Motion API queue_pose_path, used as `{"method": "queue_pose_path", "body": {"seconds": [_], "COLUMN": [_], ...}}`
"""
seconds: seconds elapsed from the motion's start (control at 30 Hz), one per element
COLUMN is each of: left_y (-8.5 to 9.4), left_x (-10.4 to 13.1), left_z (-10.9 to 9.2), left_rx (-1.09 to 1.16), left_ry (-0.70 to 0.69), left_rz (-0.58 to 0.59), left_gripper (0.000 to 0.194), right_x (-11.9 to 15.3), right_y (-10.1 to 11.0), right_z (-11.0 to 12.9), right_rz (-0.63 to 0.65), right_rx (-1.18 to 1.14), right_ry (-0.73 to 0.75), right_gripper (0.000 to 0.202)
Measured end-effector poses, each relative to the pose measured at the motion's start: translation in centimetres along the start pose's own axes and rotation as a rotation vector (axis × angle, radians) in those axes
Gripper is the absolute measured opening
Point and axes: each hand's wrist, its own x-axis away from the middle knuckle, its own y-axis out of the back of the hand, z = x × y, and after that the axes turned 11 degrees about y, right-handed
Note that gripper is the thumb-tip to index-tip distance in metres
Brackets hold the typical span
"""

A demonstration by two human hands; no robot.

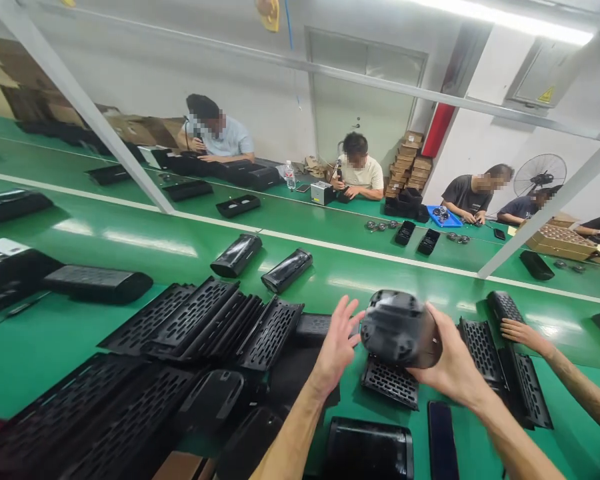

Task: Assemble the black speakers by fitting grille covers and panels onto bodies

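In the head view, my right hand is closed round one side of a black plastic housing with rounded corners, held above the bench. The housing's face is slightly blurred. My left hand is open beside it, fingers spread and tips close to its left edge; whether they touch I cannot tell. Below the housing lies a black perforated panel. Nearer to me are a glossy black case and a dark phone-like slab.
Stacked perforated grilles and black shells crowd the left. A co-worker's hand rests on a black part at right. Two glossy housings lie on the green conveyor. Slanted white posts frame the line; several people sit beyond.
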Motion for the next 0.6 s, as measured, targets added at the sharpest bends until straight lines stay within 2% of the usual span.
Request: {"method": "queue_pose_path", "body": {"seconds": [0.07,0.13,0.23,0.33,0.47,0.53,0.6], "left_y": [0.4,0.2,-0.4,-0.6,-0.6,-0.5,-0.3], "left_x": [0.7,1.2,1.5,1.8,2.2,2.5,2.8], "left_z": [-1.2,-1.9,-2.2,-2.3,-2.2,-2.0,-1.9], "left_rx": [-0.182,-0.312,-0.47,-0.601,-0.567,-0.486,-0.409], "left_ry": [-0.046,-0.068,-0.128,-0.121,-0.141,-0.136,-0.113], "left_rz": [0.071,0.071,-0.003,-0.013,-0.072,-0.098,-0.106], "left_gripper": [0.124,0.117,0.105,0.108,0.092,0.089,0.088], "right_x": [-0.5,-0.8,-0.7,-0.6,0.0,0.8,1.9], "right_y": [1.6,2.2,1.9,1.2,1.7,2.5,3.1], "right_z": [0.0,0.1,0.6,1.2,1.3,0.6,-0.4], "right_rz": [0.142,0.27,0.338,0.354,0.352,0.28,0.176], "right_rx": [0.233,0.405,0.482,0.524,0.457,0.346,0.163], "right_ry": [0.095,0.153,0.168,0.141,0.135,0.103,-0.04], "right_gripper": [0.095,0.098,0.102,0.103,0.103,0.105,0.109]}}
